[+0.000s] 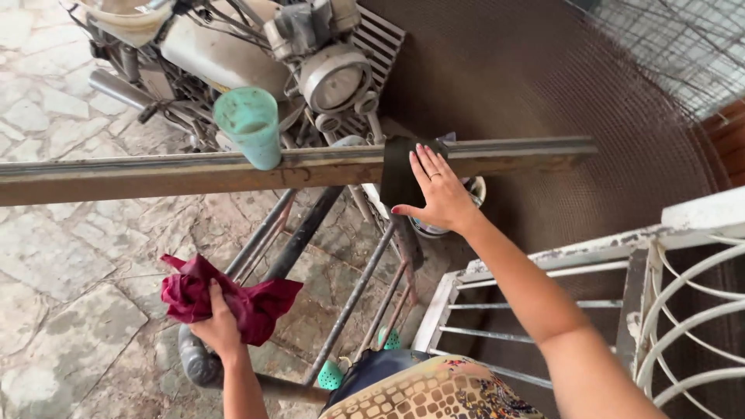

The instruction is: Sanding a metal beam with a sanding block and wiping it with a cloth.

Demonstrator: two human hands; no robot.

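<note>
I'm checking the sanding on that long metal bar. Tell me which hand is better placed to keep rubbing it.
Right. The right hand lies flat on the dark sandpaper sheet draped over the long rusty metal bar. The left hand is well below the bar, gripping a crumpled maroon cloth.

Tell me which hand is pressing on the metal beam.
The right hand: it lies flat on a dark sheet draped over the beam. The left hand is lower, clutching a red rag away from it.

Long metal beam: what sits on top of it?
On the beam stands a green plastic cup, upright. The right hand presses a dark sheet over it, covering the beam there. The cup's contents cannot be made out.
</note>
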